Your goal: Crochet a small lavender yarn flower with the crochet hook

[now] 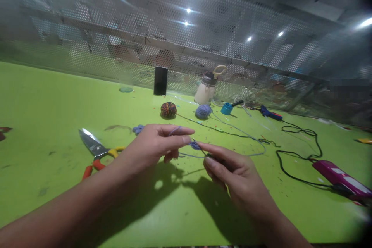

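Note:
My left hand [162, 141] pinches the edge of a small piece of purple crochet work [195, 145] above the green table. Purple yarn loops over a finger of that hand. In my right hand [229, 166] is a thin crochet hook [202, 150], its tip at the crochet piece. Beyond the hands lies a ball of purple yarn [204, 111], whose strand curves round to the right and back toward the work. A multicoloured yarn ball [168, 110] sits left of it. Behind my left hand, a small purple crocheted piece [138, 129] is partly hidden.
Scissors [97, 151] with red and yellow handles lie left of my left forearm. A phone [161, 81], a bottle [205, 89] and a blue pot [227, 108] stand toward the back mesh. At right are a blue glue gun [271, 113], a magenta device [343, 178] and black cable.

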The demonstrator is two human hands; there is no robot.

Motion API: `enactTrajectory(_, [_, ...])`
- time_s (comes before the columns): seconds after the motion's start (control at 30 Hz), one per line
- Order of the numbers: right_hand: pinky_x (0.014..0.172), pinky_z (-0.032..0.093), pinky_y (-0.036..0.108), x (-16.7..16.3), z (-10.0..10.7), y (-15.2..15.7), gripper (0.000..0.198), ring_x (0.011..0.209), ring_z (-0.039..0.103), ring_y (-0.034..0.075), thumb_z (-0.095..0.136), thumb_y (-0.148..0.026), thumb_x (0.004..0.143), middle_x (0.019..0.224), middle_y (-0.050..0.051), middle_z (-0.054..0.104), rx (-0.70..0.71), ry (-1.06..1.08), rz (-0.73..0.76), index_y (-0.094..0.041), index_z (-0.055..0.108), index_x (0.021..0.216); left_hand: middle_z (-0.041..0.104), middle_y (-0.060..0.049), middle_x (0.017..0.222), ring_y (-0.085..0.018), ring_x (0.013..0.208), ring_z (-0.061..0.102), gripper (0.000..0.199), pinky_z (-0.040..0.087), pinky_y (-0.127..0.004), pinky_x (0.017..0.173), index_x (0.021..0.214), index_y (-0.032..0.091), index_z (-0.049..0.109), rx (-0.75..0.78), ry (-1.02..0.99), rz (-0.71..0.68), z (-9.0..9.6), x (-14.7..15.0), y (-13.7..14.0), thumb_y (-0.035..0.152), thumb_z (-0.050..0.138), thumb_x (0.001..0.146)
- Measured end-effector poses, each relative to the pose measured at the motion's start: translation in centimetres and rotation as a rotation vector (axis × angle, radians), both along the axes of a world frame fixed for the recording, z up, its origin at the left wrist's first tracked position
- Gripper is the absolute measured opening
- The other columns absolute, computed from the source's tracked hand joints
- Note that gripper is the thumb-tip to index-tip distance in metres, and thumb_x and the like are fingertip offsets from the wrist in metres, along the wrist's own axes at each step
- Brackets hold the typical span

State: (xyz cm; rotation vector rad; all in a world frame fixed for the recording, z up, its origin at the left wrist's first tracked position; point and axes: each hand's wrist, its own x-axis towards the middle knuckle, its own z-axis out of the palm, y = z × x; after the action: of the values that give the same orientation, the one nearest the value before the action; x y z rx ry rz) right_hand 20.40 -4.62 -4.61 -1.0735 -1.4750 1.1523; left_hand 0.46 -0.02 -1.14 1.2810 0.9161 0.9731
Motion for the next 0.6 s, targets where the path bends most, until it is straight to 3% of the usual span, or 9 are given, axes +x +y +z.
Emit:
enactTrajectory(0.1, [0.046,0.020,0.023,0.01,-0.02,0.10,0.032,0.052,0.028,0.009,0.065,-0.033,0.089,0.059,-0.005,0.040,-0.057,0.060,0.038,-0.025,0.070,0.119,0.055,0.004,0.055,-0.007,0.046,0.037,0.027,0.024,-0.023,0.046,0.097,0.018,0.077,-0.029,0.029,-0.005,0.16,0.16,-0.02,0.027,0.078,0.071])
enactTrajectory(0.27, [0.047,0.021,0.023,0.01,0.26,0.22,0.029,0.052,0.030,0.009,0.066,-0.033,0.089,0.059,-0.004,0.041,-0.099,0.086,0.052,-0.025,0.072,0.116,0.058,0.005,0.058,-0.006,0.046,0.038,0.025,0.025,-0.021,0.046,0.098,0.022,0.077,0.009,0.021,-0.077,0.31,0.01,0.17,0.022,0.077,0.073])
enactTrajectory(0.43, [0.046,0.021,0.023,-0.05,0.35,0.20,0.028,0.052,0.031,0.009,0.069,-0.032,0.086,0.059,-0.004,0.043,-0.125,0.129,0.053,-0.025,0.073,0.113,0.065,0.002,0.065,-0.010,0.057,0.049,0.021,0.032,-0.024,0.054,0.093,0.021,0.078,0.047,0.034,-0.123,0.26,-0.24,0.38,0.018,0.075,0.073])
enactTrajectory(0.6, [0.045,0.021,0.021,-0.15,0.34,-0.01,0.025,0.050,0.033,0.007,0.072,-0.031,0.084,0.059,-0.004,0.045,-0.168,0.220,0.050,-0.027,0.075,0.109,0.068,0.001,0.070,-0.013,0.065,0.055,0.024,0.035,-0.028,0.063,0.095,0.023,0.077,-0.041,0.077,-0.149,0.13,-0.44,0.60,0.027,0.079,0.071])
